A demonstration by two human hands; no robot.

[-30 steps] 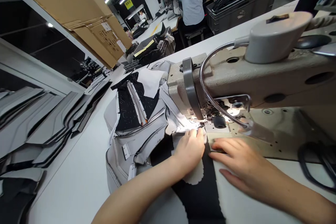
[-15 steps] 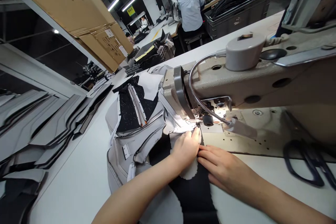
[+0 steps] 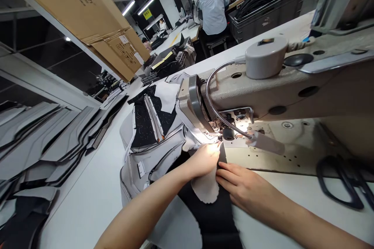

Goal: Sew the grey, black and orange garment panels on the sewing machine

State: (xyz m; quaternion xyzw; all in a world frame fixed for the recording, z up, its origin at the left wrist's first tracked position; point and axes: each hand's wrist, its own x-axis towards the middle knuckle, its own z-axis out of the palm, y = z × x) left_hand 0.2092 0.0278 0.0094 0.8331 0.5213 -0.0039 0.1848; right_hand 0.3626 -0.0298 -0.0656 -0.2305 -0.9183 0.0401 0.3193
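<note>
My left hand (image 3: 204, 160) is closed at the edge of a grey fabric piece (image 3: 206, 190), just in front of the lit needle area of a sewing machine (image 3: 263, 93). Its fingertips are partly washed out by the lamp. The grey piece lies on a black fabric strip (image 3: 214, 218) and has a notched edge. My right hand (image 3: 241, 182) lies with fingers stretched out over the strip's right edge, close beside the left hand. To the left, joined to or touching the work, spreads a bulky grey and black sewn cover (image 3: 156, 151).
Black-handled scissors (image 3: 340, 183) lie on the right by the machine bed. Stacks of grey cut panels (image 3: 67, 136) fill the table's left side. A cardboard box (image 3: 96, 19) stands at upper left. A person in a light shirt (image 3: 213, 9) sits beyond, near a dark crate (image 3: 263, 17).
My left hand has curled more and its wrist sits slightly further left, baring more of the grey piece. My right hand has shifted slightly left. The view has moved a little.
</note>
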